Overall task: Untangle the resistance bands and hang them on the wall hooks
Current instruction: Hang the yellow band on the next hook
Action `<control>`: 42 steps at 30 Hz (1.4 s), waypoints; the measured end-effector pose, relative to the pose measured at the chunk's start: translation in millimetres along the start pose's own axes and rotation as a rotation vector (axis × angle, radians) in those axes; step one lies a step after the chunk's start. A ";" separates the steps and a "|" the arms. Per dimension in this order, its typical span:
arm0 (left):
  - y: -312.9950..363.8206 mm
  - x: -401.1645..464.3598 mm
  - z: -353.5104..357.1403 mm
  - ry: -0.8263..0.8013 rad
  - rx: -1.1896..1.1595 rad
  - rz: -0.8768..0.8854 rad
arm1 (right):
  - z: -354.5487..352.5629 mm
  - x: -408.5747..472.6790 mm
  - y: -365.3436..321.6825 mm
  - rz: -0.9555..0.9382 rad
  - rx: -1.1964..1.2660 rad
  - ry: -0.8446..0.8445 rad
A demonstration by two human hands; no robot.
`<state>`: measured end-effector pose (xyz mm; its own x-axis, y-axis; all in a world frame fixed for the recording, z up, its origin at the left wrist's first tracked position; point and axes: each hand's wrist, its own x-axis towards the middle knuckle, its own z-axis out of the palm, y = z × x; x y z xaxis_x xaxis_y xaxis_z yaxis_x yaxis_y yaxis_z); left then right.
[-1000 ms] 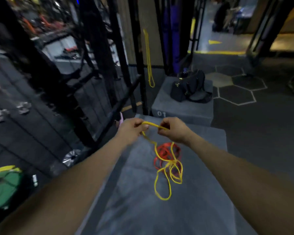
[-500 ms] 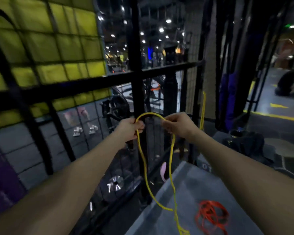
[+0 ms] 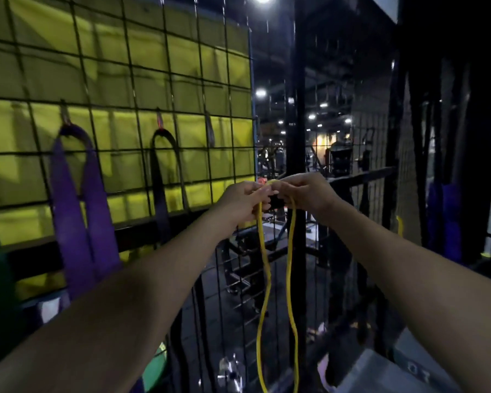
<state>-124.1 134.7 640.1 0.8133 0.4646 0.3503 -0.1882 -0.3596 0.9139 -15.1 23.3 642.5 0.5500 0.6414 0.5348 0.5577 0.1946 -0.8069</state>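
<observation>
Hanging step: left hand (image 3: 243, 198) and right hand (image 3: 306, 194) both pinching top of thin yellow rubber band loop (image 3: 288, 279), centre frame, dangling untangled. Next: probably lift onto free hook (image 3: 209, 129) on wire grid wall (image 3: 125, 80).

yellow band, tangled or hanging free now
Free, as far as visible: the yellow band drops from the left hand and right hand as two separate strands. Its bottom is out of frame.

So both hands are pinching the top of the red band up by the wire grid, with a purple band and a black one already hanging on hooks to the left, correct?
Not quite: the band pinched by the left hand and the right hand is a yellow band, not red, as the head view shows. The rest holds: it is raised by the wire grid, and the purple band and the black band hang on hooks to the left.
</observation>
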 end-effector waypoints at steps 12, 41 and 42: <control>63.3 35.9 -54.9 0.393 0.074 0.218 | 19.2 73.8 -58.6 -0.156 0.084 -0.067; 78.1 77.7 -75.7 0.766 0.537 0.187 | 73.6 188.7 -56.5 -0.022 0.148 -0.240; 78.7 77.5 -75.9 0.767 0.541 0.189 | 72.4 189.6 -57.0 -0.028 0.133 -0.246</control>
<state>-117.7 203.8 754.7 0.1770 0.6953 0.6966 0.1574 -0.7187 0.6773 12.4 187.6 771.7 0.3590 0.7923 0.4933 0.4754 0.2997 -0.8272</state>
